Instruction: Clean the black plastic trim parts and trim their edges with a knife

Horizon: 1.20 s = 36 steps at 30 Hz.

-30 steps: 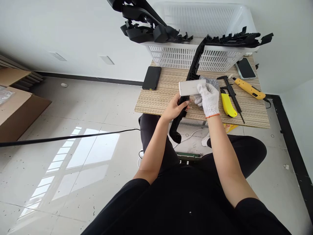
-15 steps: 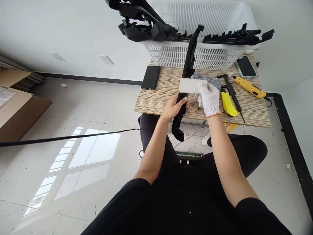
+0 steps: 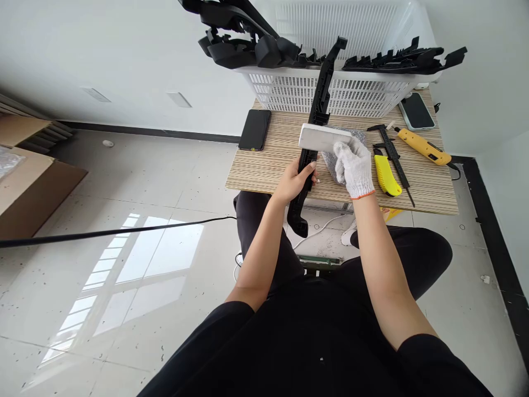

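Note:
My left hand (image 3: pixel 298 179), bare, is closed round the lower part of a long black plastic part (image 3: pixel 320 102) that slants up toward the basket. My right hand (image 3: pixel 354 165), in a white glove with an orange cuff edge, grips the right end of a white rectangular block (image 3: pixel 321 138). The block's left end lies across the black part, just above my left hand, and covers a piece of it. Behind the block and the glove, a grey cloth (image 3: pixel 330 161) rests on the wooden table (image 3: pixel 264 171).
A white basket (image 3: pixel 285 94) holding several black parts (image 3: pixel 397 62) stands at the table's back. A dark phone (image 3: pixel 254 129) lies left. To the right are a yellow cutter (image 3: pixel 386 175), a caliper (image 3: pixel 394 157), a yellow corded tool (image 3: pixel 421 146) and another phone (image 3: pixel 416 112).
The white block has shifted slightly up and left and is now tilted, with its side edge showing. The black part's lower end has moved a little left.

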Each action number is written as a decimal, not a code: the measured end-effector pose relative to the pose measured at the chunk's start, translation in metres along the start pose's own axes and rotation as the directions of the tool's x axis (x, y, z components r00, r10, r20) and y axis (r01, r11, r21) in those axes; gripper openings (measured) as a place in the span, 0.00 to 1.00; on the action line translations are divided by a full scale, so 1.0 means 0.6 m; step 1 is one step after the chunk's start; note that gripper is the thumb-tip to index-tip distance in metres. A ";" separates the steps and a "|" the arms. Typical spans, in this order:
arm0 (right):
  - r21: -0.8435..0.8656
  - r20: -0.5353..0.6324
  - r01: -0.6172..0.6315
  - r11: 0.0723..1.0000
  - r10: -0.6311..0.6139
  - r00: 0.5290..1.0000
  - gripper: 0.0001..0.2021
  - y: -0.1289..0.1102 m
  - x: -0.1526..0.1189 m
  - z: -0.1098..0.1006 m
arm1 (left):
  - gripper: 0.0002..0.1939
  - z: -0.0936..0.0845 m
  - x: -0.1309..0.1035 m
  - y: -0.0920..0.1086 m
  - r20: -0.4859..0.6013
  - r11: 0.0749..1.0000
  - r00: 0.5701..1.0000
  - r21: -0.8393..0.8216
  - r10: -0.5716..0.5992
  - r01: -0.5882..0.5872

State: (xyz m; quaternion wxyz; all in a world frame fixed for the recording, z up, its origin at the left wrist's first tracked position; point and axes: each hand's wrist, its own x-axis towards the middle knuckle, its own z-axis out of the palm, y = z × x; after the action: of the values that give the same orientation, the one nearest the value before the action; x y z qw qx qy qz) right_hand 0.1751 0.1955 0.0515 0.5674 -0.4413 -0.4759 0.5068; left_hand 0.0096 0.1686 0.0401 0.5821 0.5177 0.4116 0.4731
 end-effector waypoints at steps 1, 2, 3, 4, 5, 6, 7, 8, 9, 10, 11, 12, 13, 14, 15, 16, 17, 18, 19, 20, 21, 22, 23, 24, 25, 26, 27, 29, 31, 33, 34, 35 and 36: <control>0.036 0.011 0.007 0.999 -0.008 1.000 0.13 -0.001 0.000 -0.002 | 0.10 0.000 0.001 -0.001 0.003 1.000 1.000 -0.001 0.005 -0.005; 0.065 0.026 0.008 0.998 -0.010 1.000 0.15 -0.002 0.000 -0.004 | 0.09 -0.001 0.001 -0.002 0.004 1.000 1.000 -0.003 0.013 -0.013; 0.079 0.047 0.001 0.997 -0.005 0.999 0.16 -0.002 0.000 -0.005 | 0.09 -0.001 0.002 -0.003 0.004 1.000 1.000 -0.007 0.021 -0.021; 0.074 0.070 -0.010 0.997 0.005 0.998 0.16 -0.002 0.001 -0.005 | 0.08 -0.001 0.002 -0.004 0.006 1.000 1.000 -0.009 0.024 -0.024; 0.055 0.090 -0.019 0.998 0.014 0.996 0.15 -0.002 0.002 -0.004 | 0.08 -0.002 0.003 -0.004 0.006 1.000 1.000 -0.009 0.027 -0.027; 0.030 0.102 -0.020 0.999 0.017 0.995 0.13 0.000 0.002 -0.001 | 0.08 -0.002 0.003 -0.005 0.005 1.000 1.000 -0.006 0.030 -0.030; 0.015 0.092 -0.002 1.000 0.001 0.996 0.11 0.001 0.003 0.001 | 0.08 -0.002 0.003 -0.005 0.003 0.999 0.999 -0.002 0.032 -0.032; 0.012 0.057 0.033 0.999 -0.034 0.998 0.10 0.004 0.003 0.004 | 0.08 -0.002 0.003 -0.005 0.003 0.999 0.999 0.004 0.034 -0.034; 0.017 0.012 0.076 0.997 -0.076 0.997 0.09 0.006 0.004 0.006 | 0.09 -0.002 0.003 -0.005 0.004 0.999 0.999 0.011 0.037 -0.037; 0.027 -0.031 0.114 0.993 -0.113 0.993 0.09 0.008 0.004 0.008 | 0.09 -0.002 0.003 -0.005 0.006 0.999 0.999 0.018 0.042 -0.042; 0.034 -0.050 0.132 0.991 -0.130 0.990 0.10 0.011 0.005 0.008 | 0.10 -0.002 0.003 -0.005 0.009 0.999 0.999 0.023 0.047 -0.048; 0.033 -0.038 0.124 0.992 -0.122 0.992 0.10 0.012 0.005 0.008 | 0.10 -0.002 0.002 -0.005 0.014 0.998 0.999 0.025 0.049 -0.050; 0.024 0.007 0.093 0.995 -0.093 0.996 0.11 0.014 0.006 0.007 | 0.10 -0.003 0.002 -0.005 0.017 0.998 0.999 0.026 0.051 -0.051; 0.011 0.065 0.056 0.998 -0.057 0.996 0.12 0.015 0.007 0.005 | 0.10 -0.003 0.001 -0.004 0.018 0.998 0.998 0.026 0.054 -0.054; 0.007 0.099 0.038 0.999 -0.038 0.994 0.12 0.016 0.008 0.004 | 0.10 -0.003 0.001 -0.004 0.015 0.998 0.998 0.028 0.054 -0.055; 0.014 0.095 0.042 0.999 -0.043 0.995 0.12 0.016 0.009 0.003 | 0.10 -0.003 0.001 -0.004 0.012 0.998 0.999 0.031 0.052 -0.052; 0.028 0.053 0.064 0.998 -0.065 0.996 0.12 0.016 0.010 0.002 | 0.10 -0.003 0.000 -0.004 0.010 0.998 0.999 0.036 0.046 -0.046; 0.044 -0.001 0.088 0.995 -0.088 0.996 0.12 0.016 0.011 0.002 | 0.11 -0.003 0.000 -0.004 0.010 0.998 0.999 0.040 0.039 -0.039; 0.053 -0.032 0.095 0.994 -0.093 0.995 0.12 0.015 0.011 0.003 | 0.12 -0.003 0.000 -0.004 0.010 0.999 0.999 0.042 0.033 -0.033; 0.054 -0.025 0.077 0.996 -0.076 0.997 0.13 0.015 0.011 0.003 | 0.13 -0.003 0.000 -0.004 0.010 0.999 1.000 0.041 0.028 -0.028; 0.048 0.015 0.043 0.998 -0.044 0.999 0.14 0.015 0.011 0.005 | 0.14 -0.003 0.000 -0.005 0.007 0.999 1.000 0.038 0.024 -0.024; 0.043 0.057 0.012 0.999 -0.015 0.998 0.15 0.015 0.011 0.006 | 0.14 -0.003 0.000 -0.005 0.002 0.999 1.000 0.037 0.022 -0.022; 0.046 0.076 0.000 0.999 -0.004 0.997 0.15 0.016 0.012 0.007 | 0.15 -0.003 0.000 -0.005 -0.003 0.999 1.000 0.037 0.021 -0.021; 0.058 0.063 0.010 0.998 -0.013 0.998 0.16 0.016 0.012 0.008 | 0.15 -0.003 0.000 -0.006 -0.006 0.999 1.000 0.038 0.021 -0.020; 0.075 0.025 0.034 0.997 -0.036 0.999 0.16 0.017 0.012 0.009 | 0.15 -0.003 0.000 -0.006 -0.005 0.999 1.000 0.041 0.020 -0.020; 0.089 -0.010 0.058 0.994 -0.057 0.998 0.15 0.018 0.012 0.010 | 0.15 -0.003 0.000 -0.006 -0.002 0.999 1.000 0.044 0.021 -0.021; 0.095 -0.018 0.066 0.993 -0.064 0.998 0.15 0.019 0.013 0.010 | 0.15 -0.003 0.000 -0.006 0.001 0.999 1.000 0.045 0.024 -0.024; 0.070 0.044 0.027 0.997 -0.030 0.999 0.15 0.020 0.012 0.010 | 0.15 -0.003 0.000 -0.006 -0.002 0.998 0.999 0.045 0.034 -0.034; 0.026 0.060 0.006 1.000 -0.007 0.998 0.15 0.018 0.011 0.010 | 0.16 -0.003 0.001 -0.007 -0.006 0.998 0.999 0.048 0.037 -0.037; 0.000 -0.025 0.042 0.999 -0.042 0.999 0.15 0.014 0.009 0.010 | 0.16 -0.004 0.001 -0.008 0.004 0.998 0.999 0.048 0.034 -0.034; -0.009 -0.063 0.064 0.998 -0.065 0.996 0.14 0.013 0.009 0.010 | 0.16 -0.004 0.001 -0.008 0.010 0.999 1.000 0.045 0.030 -0.030; -0.016 -0.075 0.078 0.997 -0.079 0.994 0.14 0.012 0.009 0.010 | 0.17 -0.004 0.001 -0.008 0.015 0.999 1.000 0.040 0.027 -0.028; -0.024 -0.058 0.079 0.997 -0.081 0.995 0.13 0.012 0.009 0.010 | 0.17 -0.005 0.001 -0.008 0.017 0.999 1.000 0.034 0.026 -0.027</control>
State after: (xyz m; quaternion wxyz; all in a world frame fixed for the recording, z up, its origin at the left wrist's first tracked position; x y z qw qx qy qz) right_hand 0.1682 0.2014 0.0461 0.5962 -0.4426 -0.4818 0.4654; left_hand 0.0077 0.1697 0.0348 0.5702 0.5370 0.4080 0.4691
